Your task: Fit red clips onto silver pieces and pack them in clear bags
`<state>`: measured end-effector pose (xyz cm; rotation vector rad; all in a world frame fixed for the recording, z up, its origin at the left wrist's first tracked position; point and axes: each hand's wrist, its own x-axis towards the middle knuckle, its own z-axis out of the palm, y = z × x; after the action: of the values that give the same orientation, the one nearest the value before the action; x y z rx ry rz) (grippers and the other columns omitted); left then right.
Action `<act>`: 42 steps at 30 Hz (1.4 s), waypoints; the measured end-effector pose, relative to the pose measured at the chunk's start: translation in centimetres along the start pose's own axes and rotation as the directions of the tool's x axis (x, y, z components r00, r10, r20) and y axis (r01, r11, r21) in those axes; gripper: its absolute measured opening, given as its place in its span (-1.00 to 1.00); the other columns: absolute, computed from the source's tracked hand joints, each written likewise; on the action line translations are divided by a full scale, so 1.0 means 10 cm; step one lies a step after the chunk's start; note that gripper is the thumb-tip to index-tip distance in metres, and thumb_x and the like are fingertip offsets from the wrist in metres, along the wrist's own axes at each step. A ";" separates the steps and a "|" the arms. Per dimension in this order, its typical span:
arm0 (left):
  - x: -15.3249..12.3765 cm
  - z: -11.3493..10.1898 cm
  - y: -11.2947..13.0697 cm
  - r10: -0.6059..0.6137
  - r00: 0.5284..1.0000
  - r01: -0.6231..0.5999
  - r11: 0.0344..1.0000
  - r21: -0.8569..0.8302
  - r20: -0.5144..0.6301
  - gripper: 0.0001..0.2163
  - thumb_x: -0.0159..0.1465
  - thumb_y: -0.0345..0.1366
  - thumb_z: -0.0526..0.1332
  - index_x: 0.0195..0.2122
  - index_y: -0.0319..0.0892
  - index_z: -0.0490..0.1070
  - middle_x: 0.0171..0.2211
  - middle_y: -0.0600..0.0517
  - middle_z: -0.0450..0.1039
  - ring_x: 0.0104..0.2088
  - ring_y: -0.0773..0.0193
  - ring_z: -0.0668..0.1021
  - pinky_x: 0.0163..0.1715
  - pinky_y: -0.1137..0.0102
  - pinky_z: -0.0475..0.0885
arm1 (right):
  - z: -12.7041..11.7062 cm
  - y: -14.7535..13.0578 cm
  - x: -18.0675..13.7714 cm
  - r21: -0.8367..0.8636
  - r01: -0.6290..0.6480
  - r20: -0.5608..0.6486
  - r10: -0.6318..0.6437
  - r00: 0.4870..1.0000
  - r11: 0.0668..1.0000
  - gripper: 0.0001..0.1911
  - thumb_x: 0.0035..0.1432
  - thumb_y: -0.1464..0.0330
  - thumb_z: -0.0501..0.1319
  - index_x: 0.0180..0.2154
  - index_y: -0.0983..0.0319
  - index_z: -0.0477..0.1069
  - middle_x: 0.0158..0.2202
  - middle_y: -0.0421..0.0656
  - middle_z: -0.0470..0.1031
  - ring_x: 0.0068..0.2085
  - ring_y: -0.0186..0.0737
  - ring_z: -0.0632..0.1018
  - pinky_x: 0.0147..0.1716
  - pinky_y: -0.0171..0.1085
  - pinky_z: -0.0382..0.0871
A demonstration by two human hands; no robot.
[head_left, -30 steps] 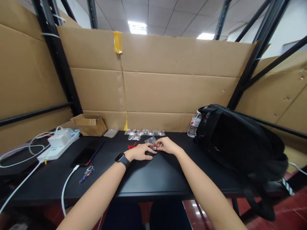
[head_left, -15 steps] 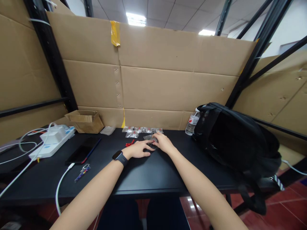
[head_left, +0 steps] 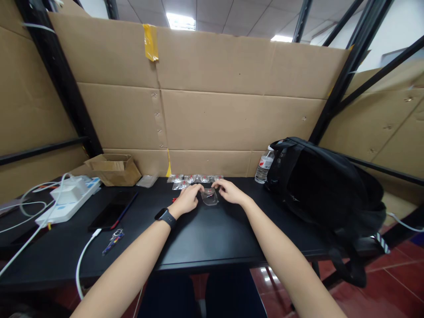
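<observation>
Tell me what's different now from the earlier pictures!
The left hand drew back leftward and the right hand shifted slightly rightward, so they're farther apart. The clear plastic bag, partly covered before, now shows more between their fingertips; whether both grip it is unclear. The water bottle and black backpack stayed put.

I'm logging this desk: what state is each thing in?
Left hand, at clear bag's upper left edge
Right hand, at its upper right edge
Clear bag, between both hands; whether sealed, unclear
Small packets, lying flat
Bottle, upright, capped
Brown box, open-topped
Black device, screen dark
Smartwatch, screen dark
Ceiling lights, lit
</observation>
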<state>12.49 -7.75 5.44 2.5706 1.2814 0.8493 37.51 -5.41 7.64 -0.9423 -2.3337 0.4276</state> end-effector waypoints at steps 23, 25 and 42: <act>0.04 -0.13 0.08 -0.221 0.954 0.192 0.969 -0.154 -0.203 -0.74 0.31 -0.34 0.18 0.03 -0.06 0.29 -0.24 0.07 0.62 -0.11 0.13 0.61 0.06 0.20 0.27 | 0.05 -0.08 0.07 0.417 -0.239 -0.042 0.282 0.959 0.877 -0.81 0.06 0.27 0.31 -0.41 0.28 0.49 -0.43 -0.11 0.61 -0.44 -0.29 0.51 -0.38 -0.32 0.38; 0.04 -0.12 0.04 -0.239 0.955 0.199 0.956 -0.213 -0.179 -0.66 0.30 -0.32 0.18 0.09 -0.07 0.22 -0.25 0.08 0.61 -0.21 0.16 0.61 0.00 0.22 0.32 | 0.09 -0.10 0.08 0.484 -0.262 -0.012 0.306 0.952 0.835 -0.84 0.03 0.30 0.31 -0.40 0.28 0.46 -0.44 -0.12 0.61 -0.48 -0.32 0.48 -0.40 -0.34 0.37; 0.00 -0.02 0.13 -0.181 0.977 0.198 0.967 -0.163 0.111 -0.75 0.30 -0.30 0.16 -0.01 -0.02 0.46 -0.30 0.08 0.60 -0.22 0.19 0.59 -0.02 0.25 0.35 | 0.01 -0.13 -0.01 -0.148 -0.223 0.217 0.252 0.943 0.963 -0.65 0.07 0.56 0.15 -0.18 0.20 0.61 -0.46 -0.22 0.53 -0.42 -0.32 0.51 -0.34 -0.38 0.30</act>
<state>13.29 -8.56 6.07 2.2827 1.3362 0.7554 36.82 -6.42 8.13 -1.3048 -2.4875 0.5226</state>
